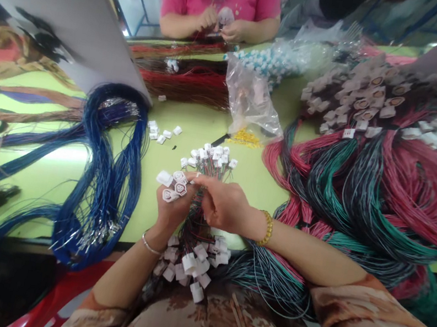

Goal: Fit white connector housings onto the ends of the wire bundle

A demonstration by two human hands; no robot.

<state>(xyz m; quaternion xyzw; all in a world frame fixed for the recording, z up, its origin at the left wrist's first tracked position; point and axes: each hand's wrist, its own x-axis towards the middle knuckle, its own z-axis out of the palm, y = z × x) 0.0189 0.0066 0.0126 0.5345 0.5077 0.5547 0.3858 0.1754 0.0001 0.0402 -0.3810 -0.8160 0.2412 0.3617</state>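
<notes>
left hand, raised over the near edge of the green table, fingers curled shut around a cluster of white connectors that sits at its fingertips, with a thin wire bundle running down from the palm toward the body. right hand, just beside the left and touching it at the fingertips, narrowed to a pinch on the same cluster; what lies between its finger and thumb is too small to tell. a bead bracelet circles the right wrist, a thin bangle the left. below both hands, more white connectors hang at the table edge over the lap. beyond the fingertips, a further group of connectors lies on the table, with loose ones to the left of it. well to the left of the left hand, blue wires lie looped; to the right of the right forearm, pink and green wires lie heaped. far beyond, a clear plastic bag and another person's hands, apart from the wearer's own.
</notes>
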